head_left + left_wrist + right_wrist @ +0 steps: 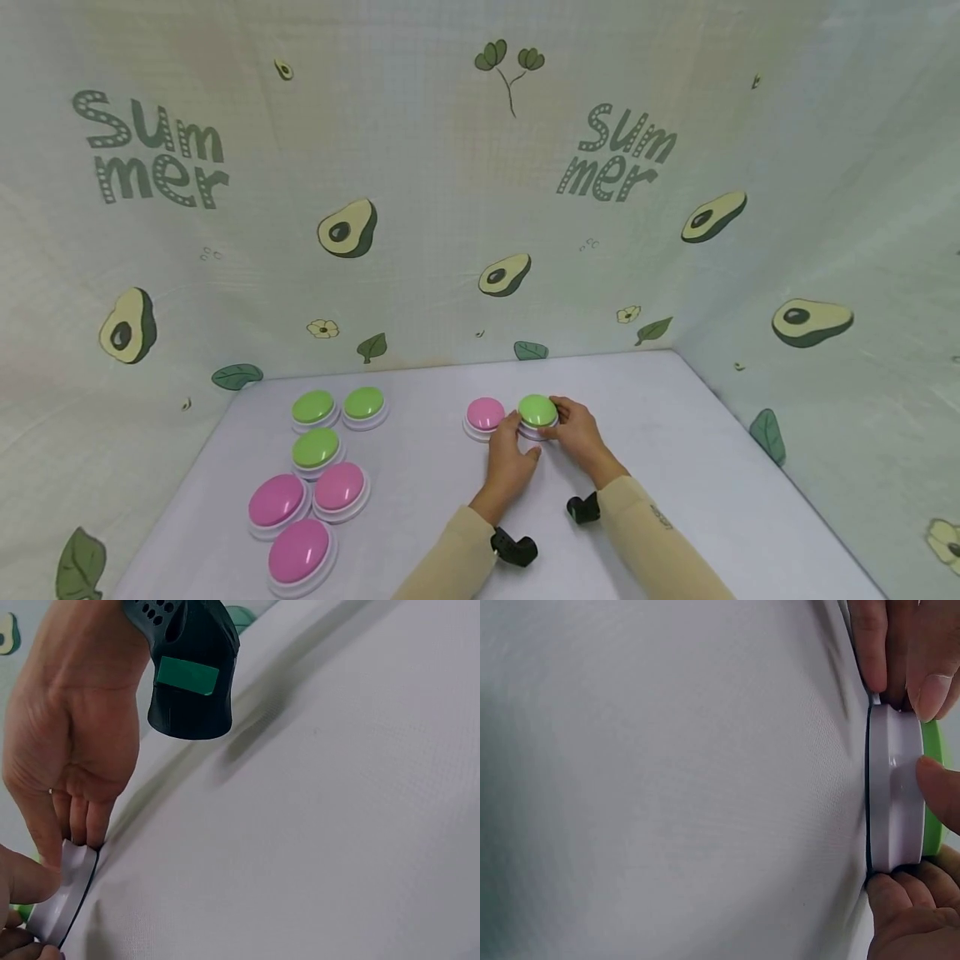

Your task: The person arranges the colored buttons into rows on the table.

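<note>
Two hands are steadying a green-topped button [537,409] on a white table [637,392].
The left hand [510,467] is gripping one side of the rim, thumb and fingers clamping; the right hand [576,432] is clamping the other; seating it well is probably calling for level, even pressure, with the left fingers minding the pink-topped button [485,412] just beside them; between the fingers, a white base [900,787] is cupping its green dome [933,739]; six more buttons [297,552] are sitting well left of the fingers.

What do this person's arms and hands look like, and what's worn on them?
Long beige sleeves, the right one bearing a small dark marking. The left hand and right hand are bare. Each wrist carries a black device; one shows a green rectangle.
</note>
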### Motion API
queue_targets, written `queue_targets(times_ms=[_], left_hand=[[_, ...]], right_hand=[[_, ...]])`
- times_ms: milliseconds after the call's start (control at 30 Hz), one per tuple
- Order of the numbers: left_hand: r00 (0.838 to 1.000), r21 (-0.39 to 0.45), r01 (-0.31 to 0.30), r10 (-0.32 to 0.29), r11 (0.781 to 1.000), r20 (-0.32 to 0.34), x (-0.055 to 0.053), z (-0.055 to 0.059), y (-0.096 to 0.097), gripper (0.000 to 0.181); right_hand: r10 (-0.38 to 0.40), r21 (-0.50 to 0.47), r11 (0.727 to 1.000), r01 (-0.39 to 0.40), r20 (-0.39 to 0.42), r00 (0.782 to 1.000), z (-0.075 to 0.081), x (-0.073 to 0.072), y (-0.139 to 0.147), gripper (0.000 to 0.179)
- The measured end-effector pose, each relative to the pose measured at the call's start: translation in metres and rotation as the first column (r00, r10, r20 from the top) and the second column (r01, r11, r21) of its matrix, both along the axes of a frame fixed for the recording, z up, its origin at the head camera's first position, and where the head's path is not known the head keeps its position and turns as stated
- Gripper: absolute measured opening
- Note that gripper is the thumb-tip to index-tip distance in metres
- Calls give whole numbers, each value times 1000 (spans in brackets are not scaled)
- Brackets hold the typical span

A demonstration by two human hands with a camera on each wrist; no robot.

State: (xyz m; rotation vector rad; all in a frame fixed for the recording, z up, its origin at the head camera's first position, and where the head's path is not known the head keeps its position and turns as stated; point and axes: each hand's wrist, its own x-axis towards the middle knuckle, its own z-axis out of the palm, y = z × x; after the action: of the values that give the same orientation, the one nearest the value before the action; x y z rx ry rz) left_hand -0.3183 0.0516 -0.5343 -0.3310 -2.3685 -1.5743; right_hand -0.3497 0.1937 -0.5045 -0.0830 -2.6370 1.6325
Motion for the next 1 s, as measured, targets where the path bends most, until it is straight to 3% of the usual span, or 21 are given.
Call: queue_targets(times_ms=[233,467,767,1000], left_hand=[[999,-46,9,-8,999,31,1,-1,-1,65],[1000,-95,23,-23,995,10,2,-2,-4,67],[994,18,92,-92,996,56,1,-5,-8,71],[995,16,78,-78,997,56,-1,-7,-9,72]], right_hand=[[4,-19,1000,-4,17,1000,-5,-4,1,71],[29,-8,1000,-29,16,999,-3,-5,3,72],[49,26,998,-50,32,998,-4,-9,9,69],[55,17,998,-56,41,998,-4,-9,7,69]])
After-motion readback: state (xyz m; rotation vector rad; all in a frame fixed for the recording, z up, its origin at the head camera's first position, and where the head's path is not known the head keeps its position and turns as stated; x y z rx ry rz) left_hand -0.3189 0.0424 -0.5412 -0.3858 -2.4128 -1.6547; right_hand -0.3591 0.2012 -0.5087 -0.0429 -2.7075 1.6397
